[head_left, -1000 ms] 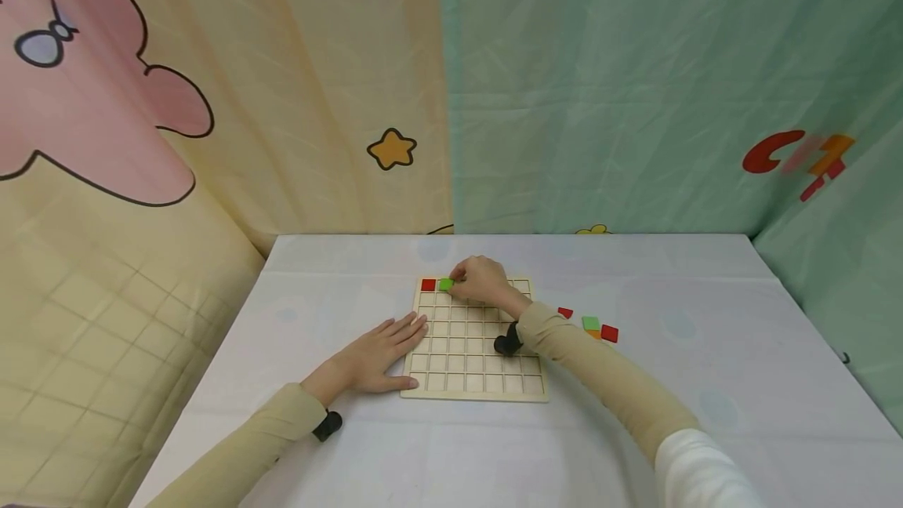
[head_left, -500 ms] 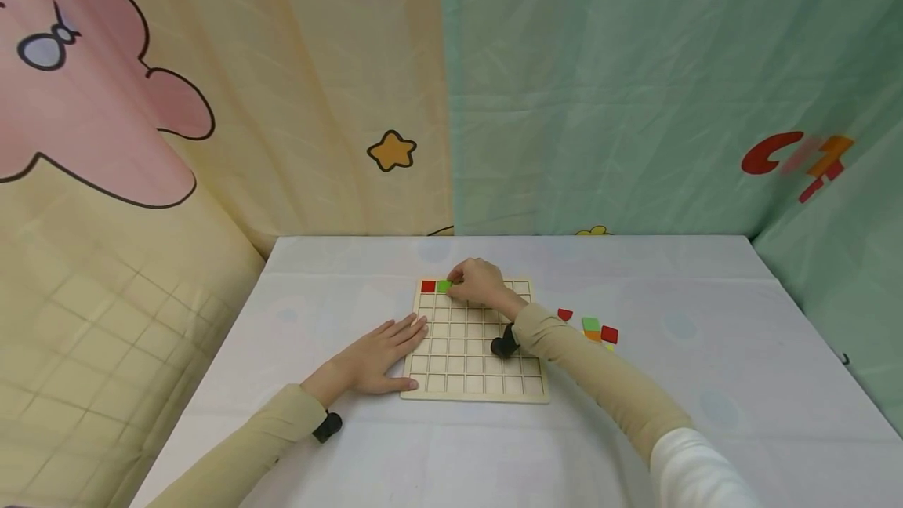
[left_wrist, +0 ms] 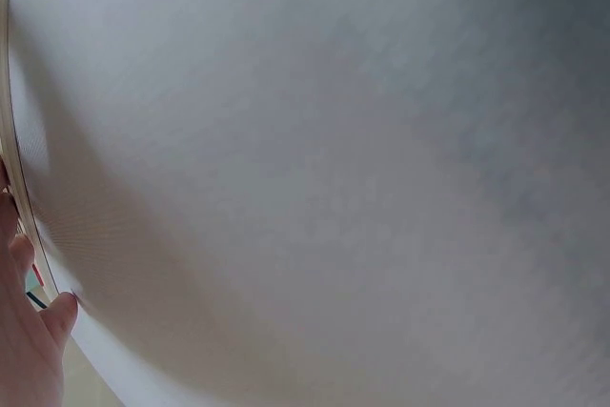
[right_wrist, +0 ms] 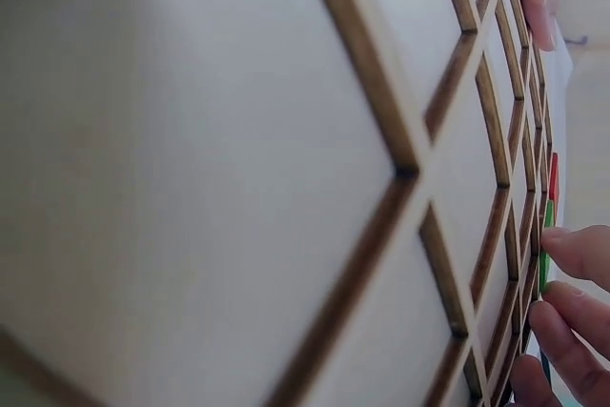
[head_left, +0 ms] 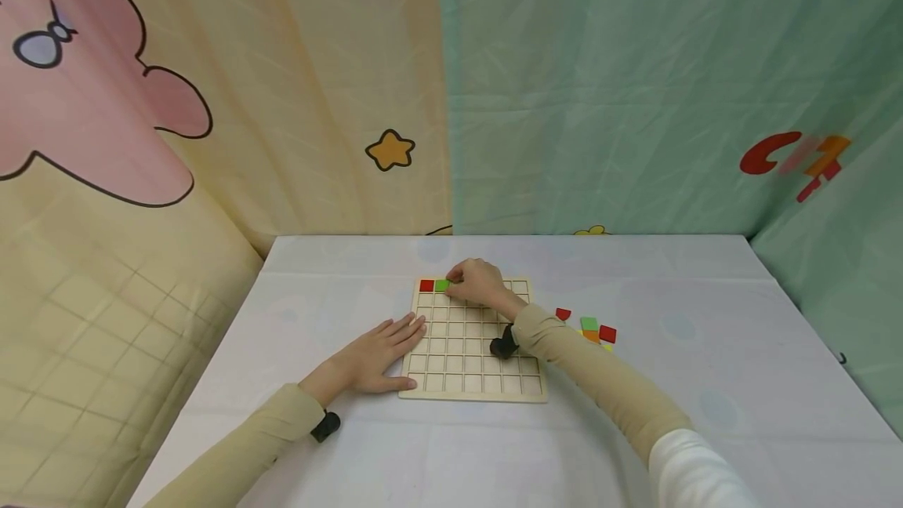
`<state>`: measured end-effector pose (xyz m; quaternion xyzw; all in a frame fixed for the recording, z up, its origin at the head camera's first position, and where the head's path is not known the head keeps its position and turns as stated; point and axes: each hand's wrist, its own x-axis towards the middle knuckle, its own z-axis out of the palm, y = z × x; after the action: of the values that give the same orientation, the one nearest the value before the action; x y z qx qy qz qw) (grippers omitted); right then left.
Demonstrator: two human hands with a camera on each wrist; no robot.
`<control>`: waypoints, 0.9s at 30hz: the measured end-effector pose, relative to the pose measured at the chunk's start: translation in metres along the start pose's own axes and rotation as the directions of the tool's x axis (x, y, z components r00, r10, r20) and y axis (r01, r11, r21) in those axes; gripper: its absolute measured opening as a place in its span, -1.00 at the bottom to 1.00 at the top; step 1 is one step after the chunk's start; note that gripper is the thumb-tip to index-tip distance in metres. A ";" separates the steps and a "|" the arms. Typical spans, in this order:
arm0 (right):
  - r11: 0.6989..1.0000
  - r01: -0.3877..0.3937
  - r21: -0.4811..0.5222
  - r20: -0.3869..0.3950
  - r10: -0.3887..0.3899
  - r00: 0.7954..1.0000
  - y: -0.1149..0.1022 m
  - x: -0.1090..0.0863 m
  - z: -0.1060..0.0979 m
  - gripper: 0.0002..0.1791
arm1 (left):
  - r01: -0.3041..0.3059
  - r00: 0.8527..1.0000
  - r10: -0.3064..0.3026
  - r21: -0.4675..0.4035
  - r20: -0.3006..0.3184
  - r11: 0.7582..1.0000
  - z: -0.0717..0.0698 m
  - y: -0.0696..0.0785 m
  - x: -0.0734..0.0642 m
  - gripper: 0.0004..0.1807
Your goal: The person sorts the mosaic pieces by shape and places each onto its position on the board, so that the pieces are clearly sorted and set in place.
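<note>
In the head view, a pale wooden grid board (head_left: 463, 346) lies on the white-covered table. A red square tile (head_left: 426, 285) fills its far left corner cell. Beside that sits a green square tile (head_left: 440, 286) in the far row, its right part covered by fingers. My right hand (head_left: 481, 282) pinches this tile; the right wrist view shows thumb and fingertips at the green tile's (right_wrist: 545, 259) edge. My left hand (head_left: 381, 354) lies flat with spread fingers, its fingertips and thumb on the board's left edge. Only some fingers of the left hand (left_wrist: 30, 331) show in the left wrist view.
Right of the board lie loose pieces: a red rounded piece (head_left: 563, 313), a green tile (head_left: 589, 324), an orange tile (head_left: 591, 335), a red tile (head_left: 607, 333) and a yellow piece (head_left: 607, 348). The right forearm (head_left: 600, 375) crosses the board's right side. Printed curtains (head_left: 600, 100) hang behind the table.
The green tile has shifted slightly left toward the red one, with the right hand moving along. The right forearm has drawn a little left, uncovering more loose pieces. The left hand stays in place.
</note>
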<state>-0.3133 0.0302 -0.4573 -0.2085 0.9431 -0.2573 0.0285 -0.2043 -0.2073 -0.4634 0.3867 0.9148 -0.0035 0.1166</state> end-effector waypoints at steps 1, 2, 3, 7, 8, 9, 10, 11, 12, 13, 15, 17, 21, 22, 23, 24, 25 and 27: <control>1.000 -0.001 -0.004 -0.001 0.001 1.000 0.000 0.000 0.000 -0.70 | 0.001 1.000 -0.001 0.001 0.001 1.000 0.000 0.000 0.000 0.00; 1.000 -0.003 -0.008 -0.003 0.003 1.000 0.000 0.000 0.001 -0.70 | 0.002 1.000 -0.002 0.002 0.001 1.000 0.000 0.000 0.000 0.00; 1.000 -0.006 -0.011 -0.004 0.006 1.000 0.000 0.001 0.001 -0.70 | 0.001 1.000 -0.001 0.003 0.001 1.000 0.000 0.000 0.000 0.00; 1.000 -0.017 -0.018 -0.005 0.017 1.000 0.000 0.002 0.002 -0.70 | 0.003 1.000 -0.003 0.005 0.000 1.000 0.000 0.000 0.000 0.00; 1.000 -0.018 -0.015 -0.005 0.018 1.000 0.000 0.002 0.002 -0.70 | 0.004 1.000 -0.004 0.006 0.000 1.000 0.000 0.000 0.001 0.00; 1.000 -0.019 -0.013 -0.004 0.019 1.000 0.000 0.002 0.001 -0.70 | 0.004 1.000 -0.004 0.006 0.000 1.000 0.000 0.000 0.001 0.00; 1.000 -0.018 -0.011 -0.004 0.018 1.000 0.000 0.001 0.001 -0.71 | 0.005 1.000 -0.005 0.005 -0.001 1.000 0.000 0.000 0.001 0.00; 1.000 -0.018 -0.010 -0.005 0.018 1.000 0.000 0.001 0.001 -0.71 | 0.009 1.000 -0.009 0.009 0.002 1.000 0.000 0.000 0.001 0.00; 1.000 -0.018 -0.008 -0.005 0.018 1.000 -0.001 0.001 0.001 -0.71 | 0.008 1.000 -0.008 0.006 -0.001 1.000 0.000 0.000 0.001 0.00; 1.000 -0.017 -0.006 -0.004 0.017 1.000 -0.001 0.001 0.001 -0.71 | 0.007 1.000 -0.007 0.006 -0.002 1.000 0.000 0.000 0.001 0.00; 1.000 -0.016 -0.003 -0.002 0.016 1.000 -0.001 0.001 0.000 -0.71 | 0.004 1.000 -0.004 0.003 -0.007 1.000 0.000 0.000 0.001 0.00; 1.000 -0.013 -0.001 -0.002 0.013 1.000 -0.001 0.001 0.000 -0.71 | 0.004 1.000 -0.004 0.003 -0.008 1.000 0.000 0.000 0.001 -0.01; 1.000 -0.011 0.006 0.003 0.011 1.000 0.001 0.001 0.001 -0.70 | 0.005 1.000 -0.005 0.000 -0.008 1.000 -0.001 0.001 0.000 -0.01; 1.000 -0.012 0.011 0.004 0.012 1.000 0.001 0.000 0.000 -0.71 | 0.006 1.000 -0.006 -0.001 -0.006 1.000 0.000 0.001 0.000 0.00; 1.000 -0.013 0.016 0.005 0.013 1.000 0.001 0.000 0.000 -0.71 | 0.007 1.000 -0.007 0.000 -0.005 1.000 0.000 0.001 0.000 0.00; 1.000 -0.012 0.020 0.006 0.012 1.000 0.001 -0.001 -0.001 -0.71 | 0.009 1.000 -0.009 0.001 -0.004 1.000 0.000 0.001 0.000 0.00; 1.000 -0.011 0.024 0.006 0.011 1.000 0.001 -0.001 -0.002 -0.72 | 0.008 1.000 -0.008 0.000 -0.005 1.000 0.000 0.001 0.000 0.00; 1.000 -0.004 0.025 0.002 0.004 1.000 0.001 -0.002 -0.004 -0.72 | 0.013 1.000 -0.013 0.004 -0.002 1.000 0.001 0.001 0.000 0.00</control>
<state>-0.3119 0.0335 -0.4542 -0.2064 0.9403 -0.2686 0.0325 -0.2031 -0.2065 -0.4643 0.3810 0.9174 -0.0058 0.1148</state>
